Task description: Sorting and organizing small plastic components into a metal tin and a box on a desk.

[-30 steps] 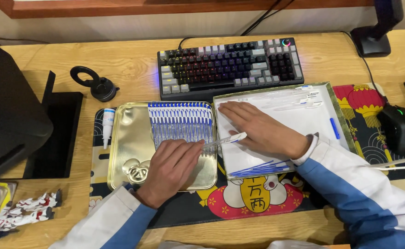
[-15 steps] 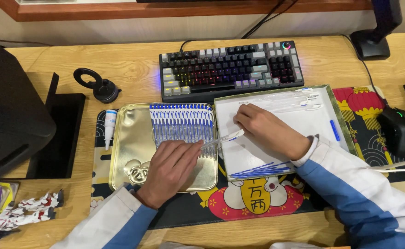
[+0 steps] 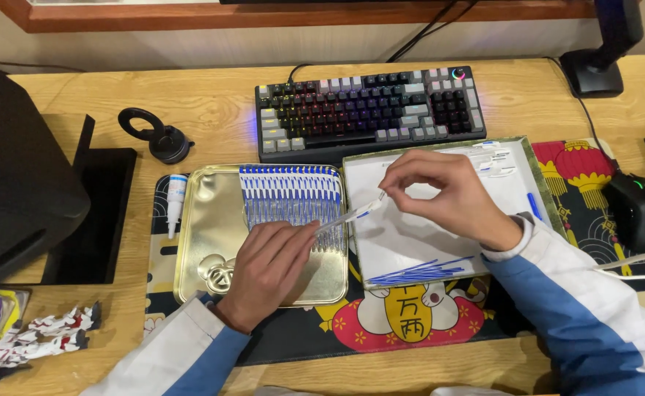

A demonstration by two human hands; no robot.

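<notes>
the left hand [image 3: 267, 268] lies flat, fingers together, on a gold tray [image 3: 199, 242], pressing on the lower ends of a row of thin blue and white sticks [image 3: 291, 194] lined up side by side across the tray's upper half. the right hand [image 3: 447, 194] hovers above an open white box [image 3: 517, 187], thumb and forefinger pinching 1 stick [image 3: 352, 215] that slants down towards the left fingertips. a loose bundle of blue sticks [image 3: 418, 272] lies in the box's lower part. a keyboard [image 3: 370, 110] sits behind, a small white bottle [image 3: 176, 199] lies left of the tray, and a mouse [image 3: 636, 210] is to the right.
</notes>
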